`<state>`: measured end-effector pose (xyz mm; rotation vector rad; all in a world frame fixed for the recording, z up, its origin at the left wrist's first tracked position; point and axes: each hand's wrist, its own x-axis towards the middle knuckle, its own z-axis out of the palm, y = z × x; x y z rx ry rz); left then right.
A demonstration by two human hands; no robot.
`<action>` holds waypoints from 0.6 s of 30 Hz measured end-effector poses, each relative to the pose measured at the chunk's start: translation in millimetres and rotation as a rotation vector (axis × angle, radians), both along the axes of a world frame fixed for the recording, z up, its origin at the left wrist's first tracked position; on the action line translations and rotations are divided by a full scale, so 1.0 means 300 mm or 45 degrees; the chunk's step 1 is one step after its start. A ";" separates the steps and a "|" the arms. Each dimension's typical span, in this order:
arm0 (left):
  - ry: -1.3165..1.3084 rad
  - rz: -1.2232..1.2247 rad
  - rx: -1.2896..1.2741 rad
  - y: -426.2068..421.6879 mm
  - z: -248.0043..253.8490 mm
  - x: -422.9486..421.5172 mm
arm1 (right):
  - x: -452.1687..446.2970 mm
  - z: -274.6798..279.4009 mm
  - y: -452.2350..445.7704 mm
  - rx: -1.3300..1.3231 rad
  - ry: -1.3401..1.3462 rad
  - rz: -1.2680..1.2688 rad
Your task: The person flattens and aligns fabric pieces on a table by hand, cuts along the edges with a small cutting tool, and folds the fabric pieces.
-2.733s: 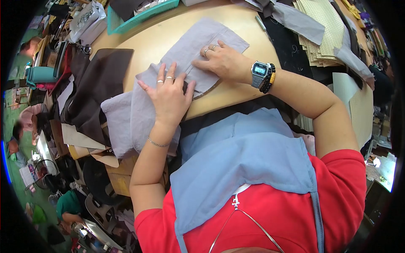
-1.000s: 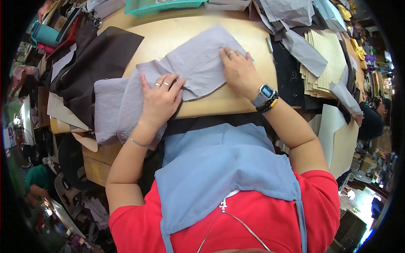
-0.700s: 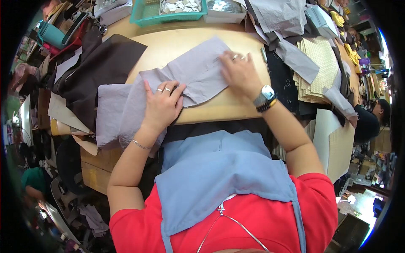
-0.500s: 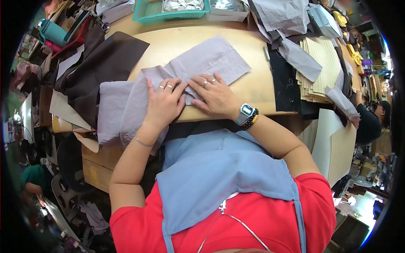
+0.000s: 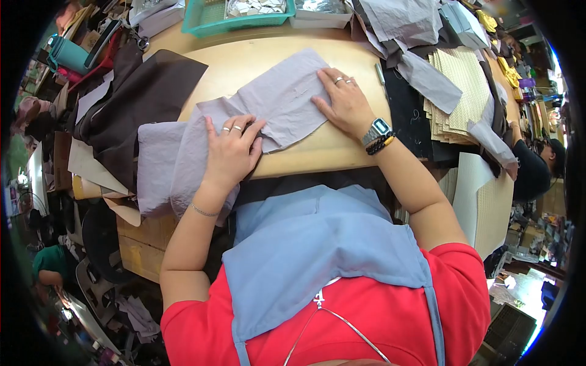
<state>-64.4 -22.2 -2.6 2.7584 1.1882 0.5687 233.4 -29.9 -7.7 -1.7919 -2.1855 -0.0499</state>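
A long piece of greyish-lilac fabric (image 5: 284,97) lies creased across the wooden work board, its left part hanging over the front edge. My left hand (image 5: 232,149) rests on its middle near the board's front edge, fingers spread and slightly bent, the thumb beside the index finger. A small dark patch shows by those fingertips; what it is I cannot make out. Farther right, my right hand (image 5: 345,104) is open, its fingertips on the fabric's right end and its palm over the bare board.
Dark brown material (image 5: 143,100) lies at the left. A teal basket (image 5: 235,25) holding white pieces stands at the back. On the right are a pen-like tool (image 5: 380,74), black cloth (image 5: 410,116) and stacked cream sheets (image 5: 461,91). A person (image 5: 534,165) is at the far right.
My right hand has moved away from the left hand, rightward and farther back, to the fabric's right end. My left hand stays at nearly the same spot on the fabric.
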 end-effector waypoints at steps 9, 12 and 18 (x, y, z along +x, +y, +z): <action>0.000 0.003 0.036 0.000 0.000 0.002 | -0.150 0.060 -0.020 -0.119 -0.035 0.190; 0.014 0.012 0.033 -0.004 0.001 -0.002 | -0.291 0.010 -0.115 -0.088 0.112 0.439; -0.006 0.004 0.029 -0.003 0.000 0.003 | -0.176 0.030 -0.101 -0.114 0.072 0.231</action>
